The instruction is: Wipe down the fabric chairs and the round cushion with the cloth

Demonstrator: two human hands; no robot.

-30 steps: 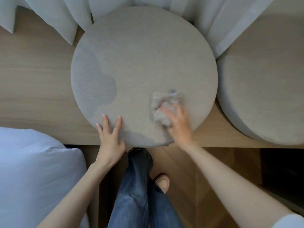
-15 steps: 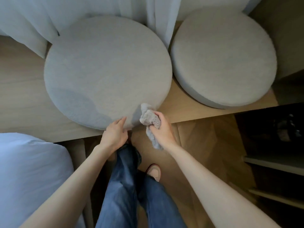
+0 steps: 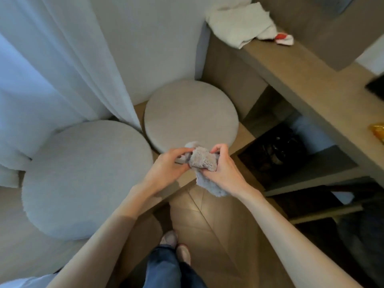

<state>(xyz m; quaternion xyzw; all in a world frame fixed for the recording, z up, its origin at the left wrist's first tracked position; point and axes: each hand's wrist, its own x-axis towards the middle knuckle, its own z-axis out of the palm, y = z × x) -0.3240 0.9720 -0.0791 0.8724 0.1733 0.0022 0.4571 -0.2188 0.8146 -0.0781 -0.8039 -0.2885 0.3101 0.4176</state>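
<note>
Two round beige fabric cushions lie side by side on a low wooden bench. The larger-looking cushion [image 3: 83, 179] is at the left, the second cushion [image 3: 191, 115] at the centre. I hold the fluffy grey cloth [image 3: 202, 161] in the air over the second cushion's near edge. My left hand [image 3: 166, 169] pinches the cloth's left end. My right hand [image 3: 224, 169] grips its right side, and a loose tail of the cloth hangs down below that hand.
White curtains [image 3: 58, 69] hang at the left and touch the cushions' far side. A brown counter [image 3: 311, 86] runs along the right with a white towel [image 3: 241, 21] on it and dark shelves [image 3: 280, 148] beneath. Wooden floor [image 3: 207, 221] and my feet lie below.
My right hand has lifted the cloth off the left cushion, and my left hand has left that cushion's edge and taken hold of the cloth. The view has swung right.
</note>
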